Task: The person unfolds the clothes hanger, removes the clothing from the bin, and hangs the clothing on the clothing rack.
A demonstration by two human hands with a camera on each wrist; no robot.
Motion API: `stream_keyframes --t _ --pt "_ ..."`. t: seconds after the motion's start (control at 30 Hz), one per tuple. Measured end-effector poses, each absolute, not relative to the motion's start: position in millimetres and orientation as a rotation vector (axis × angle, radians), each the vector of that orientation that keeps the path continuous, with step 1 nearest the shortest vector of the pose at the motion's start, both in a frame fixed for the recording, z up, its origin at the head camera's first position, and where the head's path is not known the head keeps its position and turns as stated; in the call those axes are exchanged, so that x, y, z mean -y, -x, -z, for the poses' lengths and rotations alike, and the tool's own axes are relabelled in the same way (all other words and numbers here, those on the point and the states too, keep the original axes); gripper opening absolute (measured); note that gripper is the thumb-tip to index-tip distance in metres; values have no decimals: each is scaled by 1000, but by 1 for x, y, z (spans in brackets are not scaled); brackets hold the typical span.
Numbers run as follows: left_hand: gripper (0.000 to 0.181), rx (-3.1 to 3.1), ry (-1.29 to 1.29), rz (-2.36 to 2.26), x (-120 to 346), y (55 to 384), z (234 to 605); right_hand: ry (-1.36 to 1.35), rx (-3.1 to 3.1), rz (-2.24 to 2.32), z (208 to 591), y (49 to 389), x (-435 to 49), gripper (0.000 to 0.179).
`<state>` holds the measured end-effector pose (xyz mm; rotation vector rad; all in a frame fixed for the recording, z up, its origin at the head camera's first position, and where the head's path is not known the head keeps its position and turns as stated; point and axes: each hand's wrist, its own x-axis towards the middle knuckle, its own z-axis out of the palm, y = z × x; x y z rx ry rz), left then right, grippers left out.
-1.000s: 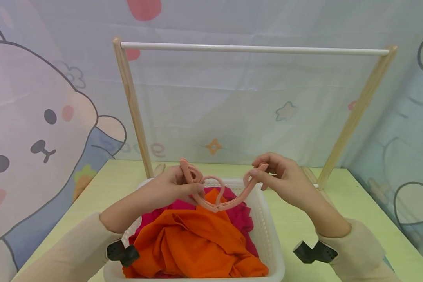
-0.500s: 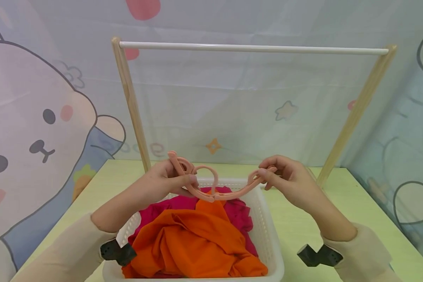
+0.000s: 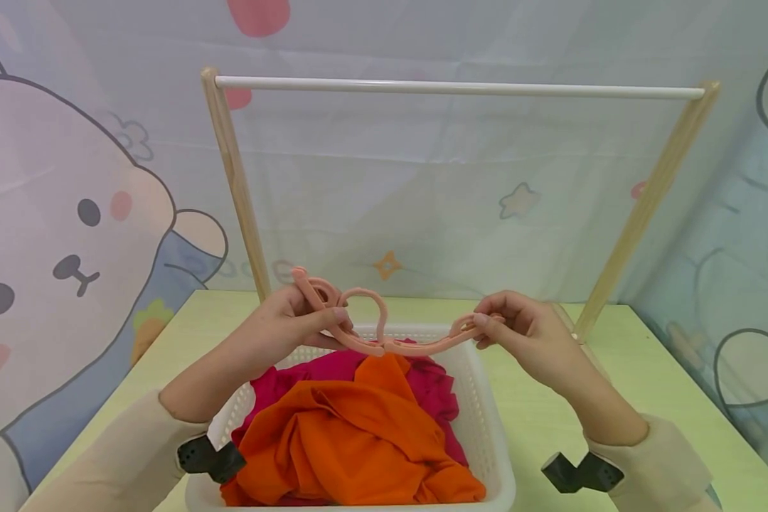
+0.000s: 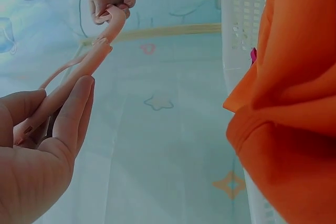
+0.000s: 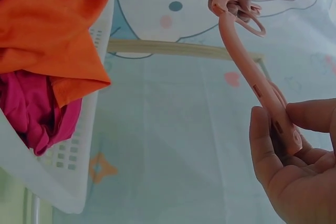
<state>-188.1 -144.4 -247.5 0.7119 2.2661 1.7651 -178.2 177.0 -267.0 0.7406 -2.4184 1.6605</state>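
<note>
A pink folding clothes hanger (image 3: 422, 348) is held up between both hands, above the far part of a white basket (image 3: 496, 434). My left hand (image 3: 281, 323) grips its left arm, thumb on the near side. My right hand (image 3: 518, 334) pinches the tip of the right arm between thumb and fingers. The hanger's hook curves upward near the middle, and its arms spread wide from the centre joint. In the right wrist view, slots show along the hanger's right arm (image 5: 254, 85). Below, orange cloth (image 3: 358, 441) lies over magenta cloth (image 3: 444, 398) in the basket.
A rack with a white crossbar (image 3: 454, 88) and wooden posts (image 3: 646, 206) stands behind the basket on a pale green table (image 3: 550, 427). A printed curtain (image 3: 384, 185) hangs at the back.
The hanger's arms have spread from a V to nearly flat. My left hand has moved left and up slightly; my right hand has moved a little right and lower.
</note>
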Motion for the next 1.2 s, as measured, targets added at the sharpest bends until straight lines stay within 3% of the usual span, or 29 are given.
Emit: stream_keyframes --t 0.6,1.2 --pt "23 -2265 -672 -1812 148 187 249 -787 2426 -1738 277 180 -176 19" --pt "19 -2293 -750 -1682 148 186 241 -859 2630 -1439 266 181 -176 19"
